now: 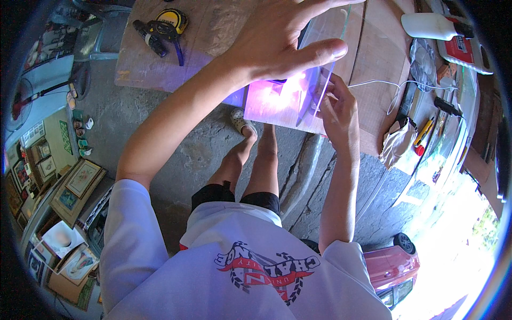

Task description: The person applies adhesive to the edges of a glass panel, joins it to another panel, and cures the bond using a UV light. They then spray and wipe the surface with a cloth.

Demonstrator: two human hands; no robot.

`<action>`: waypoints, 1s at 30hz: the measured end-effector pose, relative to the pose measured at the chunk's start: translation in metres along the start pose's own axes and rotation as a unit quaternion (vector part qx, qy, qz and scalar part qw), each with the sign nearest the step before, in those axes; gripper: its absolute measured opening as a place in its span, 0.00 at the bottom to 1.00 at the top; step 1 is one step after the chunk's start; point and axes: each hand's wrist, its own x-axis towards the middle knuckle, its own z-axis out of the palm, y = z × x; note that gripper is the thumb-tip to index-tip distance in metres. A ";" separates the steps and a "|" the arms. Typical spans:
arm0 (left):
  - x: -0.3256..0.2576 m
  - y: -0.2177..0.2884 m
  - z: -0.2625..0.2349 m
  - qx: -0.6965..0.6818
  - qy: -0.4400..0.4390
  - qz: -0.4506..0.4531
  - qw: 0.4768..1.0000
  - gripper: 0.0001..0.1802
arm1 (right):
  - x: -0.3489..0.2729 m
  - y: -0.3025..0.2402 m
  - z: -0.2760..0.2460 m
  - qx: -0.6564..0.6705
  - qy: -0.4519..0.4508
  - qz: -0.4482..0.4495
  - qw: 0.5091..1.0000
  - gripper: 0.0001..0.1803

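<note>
My left hand (282, 37) presses flat on a clear acrylic sheet (330, 32) standing on edge over the wooden workbench (373, 58), thumb wrapped around its near edge. My right hand (336, 104) pinches the sheet's lower corner where a violet light (277, 90) glows under it. What the right fingers grip beyond the sheet edge I cannot make out.
A yellow tape measure (173, 21) and a black tool (150, 38) lie at the bench's left. A white bottle (429, 25), a white cable (384, 85), a crumpled cloth (397, 141) and small tools lie at the right. Framed pictures (80, 184) lean at the lower left; concrete floor below.
</note>
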 end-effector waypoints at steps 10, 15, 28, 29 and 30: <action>0.004 0.013 -0.004 -0.005 0.004 0.008 1.000 0.50 | 0.004 0.004 0.000 -0.015 -0.002 -0.011 1.000 0.26; 0.011 0.016 -0.002 0.083 -0.006 0.076 0.994 0.45 | 0.003 -0.003 0.002 -0.106 0.010 -0.020 0.994 0.26; 0.012 0.010 -0.009 0.095 -0.031 0.087 0.991 0.37 | 0.008 -0.005 0.004 -0.060 0.008 -0.003 0.998 0.26; 0.012 0.009 -0.009 0.097 -0.032 0.086 0.991 0.37 | 0.009 -0.003 0.004 -0.044 0.008 -0.005 0.999 0.26; 0.012 0.008 -0.008 0.101 -0.031 0.088 0.991 0.37 | 0.009 -0.002 0.005 -0.029 0.008 -0.007 1.000 0.26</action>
